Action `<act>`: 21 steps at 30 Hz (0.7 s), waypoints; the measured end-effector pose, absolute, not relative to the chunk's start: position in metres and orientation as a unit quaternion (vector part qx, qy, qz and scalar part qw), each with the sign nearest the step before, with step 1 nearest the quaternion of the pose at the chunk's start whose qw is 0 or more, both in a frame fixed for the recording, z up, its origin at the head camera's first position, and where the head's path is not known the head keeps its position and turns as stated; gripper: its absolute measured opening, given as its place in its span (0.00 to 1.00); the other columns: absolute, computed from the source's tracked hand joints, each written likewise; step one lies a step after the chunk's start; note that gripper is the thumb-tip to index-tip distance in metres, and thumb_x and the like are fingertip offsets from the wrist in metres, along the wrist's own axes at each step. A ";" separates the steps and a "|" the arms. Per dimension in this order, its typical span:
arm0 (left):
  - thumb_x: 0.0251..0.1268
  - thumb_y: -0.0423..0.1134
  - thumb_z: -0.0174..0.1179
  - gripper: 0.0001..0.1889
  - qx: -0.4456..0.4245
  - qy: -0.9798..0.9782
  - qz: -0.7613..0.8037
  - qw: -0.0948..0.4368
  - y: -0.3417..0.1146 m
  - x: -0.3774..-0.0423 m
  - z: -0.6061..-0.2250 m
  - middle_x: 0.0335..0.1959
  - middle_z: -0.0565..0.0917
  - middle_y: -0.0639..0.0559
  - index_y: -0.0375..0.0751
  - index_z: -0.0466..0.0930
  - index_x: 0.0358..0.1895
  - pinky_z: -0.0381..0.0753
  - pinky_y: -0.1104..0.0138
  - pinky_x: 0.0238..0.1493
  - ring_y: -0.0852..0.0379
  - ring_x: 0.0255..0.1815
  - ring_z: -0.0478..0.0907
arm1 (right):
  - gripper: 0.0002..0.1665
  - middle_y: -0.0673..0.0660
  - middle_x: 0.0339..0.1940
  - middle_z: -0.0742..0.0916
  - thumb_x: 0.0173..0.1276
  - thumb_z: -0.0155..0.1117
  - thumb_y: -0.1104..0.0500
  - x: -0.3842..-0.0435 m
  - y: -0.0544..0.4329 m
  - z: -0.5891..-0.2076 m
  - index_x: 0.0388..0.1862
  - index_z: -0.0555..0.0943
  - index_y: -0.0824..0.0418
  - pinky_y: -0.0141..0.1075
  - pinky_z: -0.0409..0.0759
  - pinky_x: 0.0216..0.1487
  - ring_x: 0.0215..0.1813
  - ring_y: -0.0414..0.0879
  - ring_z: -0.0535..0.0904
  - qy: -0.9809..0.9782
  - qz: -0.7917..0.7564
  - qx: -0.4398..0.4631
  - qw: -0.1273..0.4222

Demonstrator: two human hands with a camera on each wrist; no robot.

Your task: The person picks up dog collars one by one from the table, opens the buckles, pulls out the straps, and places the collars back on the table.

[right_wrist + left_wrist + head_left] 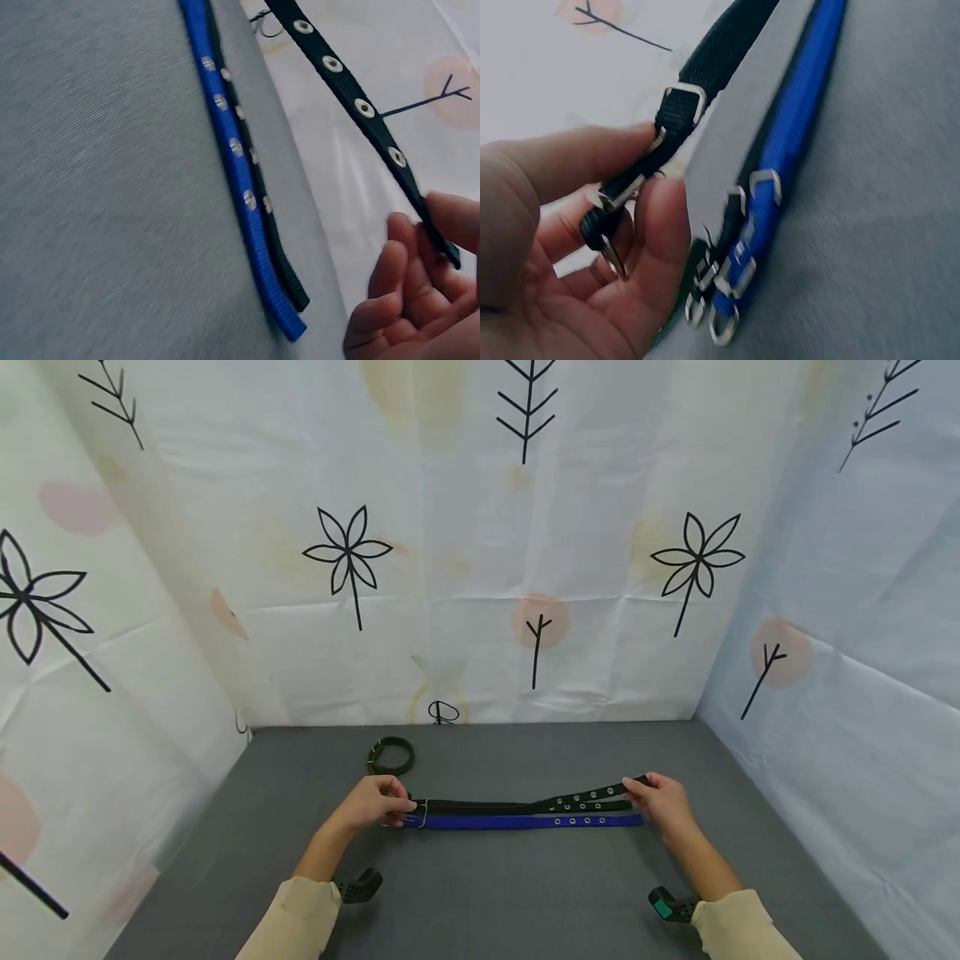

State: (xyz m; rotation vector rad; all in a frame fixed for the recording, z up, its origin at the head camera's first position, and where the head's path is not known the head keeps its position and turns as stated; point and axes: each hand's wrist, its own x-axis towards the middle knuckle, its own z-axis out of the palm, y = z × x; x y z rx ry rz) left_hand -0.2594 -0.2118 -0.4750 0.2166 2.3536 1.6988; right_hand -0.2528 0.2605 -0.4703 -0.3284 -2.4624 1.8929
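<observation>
Stretched between both hands is a black buckle collar (596, 794) with metal eyelets, raised off the table. My left hand (375, 802) pinches its buckle end, where metal fittings show between thumb and fingers in the left wrist view. Its pointed tip is pinched by my right hand (663, 803), and the eyelet end slants upward. Below it, a second black collar (261, 180) lies straight on the table alongside a blue collar (480, 822). Both have their buckles and rings to the left, eyelets to the right.
A dark green collar (390, 771) lies fastened in a loop near the table's back edge, beyond my left hand. The grey table (510, 893) is bordered by patterned white cloth walls (465, 527) at the back and both sides.
</observation>
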 end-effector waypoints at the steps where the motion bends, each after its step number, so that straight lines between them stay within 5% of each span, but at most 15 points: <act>1: 0.58 0.32 0.69 0.09 0.065 0.811 0.571 0.110 -0.213 -0.257 -0.476 0.25 0.81 0.45 0.33 0.77 0.31 0.84 0.54 0.32 0.53 0.23 0.80 | 0.13 0.51 0.23 0.85 0.68 0.66 0.57 -0.250 0.261 -0.472 0.25 0.78 0.61 0.33 0.69 0.26 0.27 0.43 0.76 -0.805 0.585 -0.097 0.000; 10: 0.52 0.30 0.73 0.11 -0.012 0.870 0.483 0.095 -0.216 -0.247 -0.490 0.18 0.78 0.46 0.36 0.76 0.25 0.80 0.62 0.20 0.56 0.15 0.75 | 0.15 0.49 0.19 0.74 0.62 0.70 0.61 -0.231 0.267 -0.483 0.20 0.78 0.66 0.37 0.63 0.27 0.24 0.45 0.65 -0.909 0.416 -0.002 -0.021; 21: 0.49 0.32 0.75 0.13 -0.040 0.887 0.451 0.093 -0.208 -0.244 -0.503 0.18 0.78 0.46 0.38 0.76 0.22 0.79 0.64 0.17 0.56 0.13 0.74 | 0.19 0.48 0.14 0.70 0.60 0.70 0.62 -0.226 0.271 -0.497 0.15 0.72 0.61 0.36 0.61 0.23 0.19 0.43 0.64 -0.934 0.358 -0.010 -0.004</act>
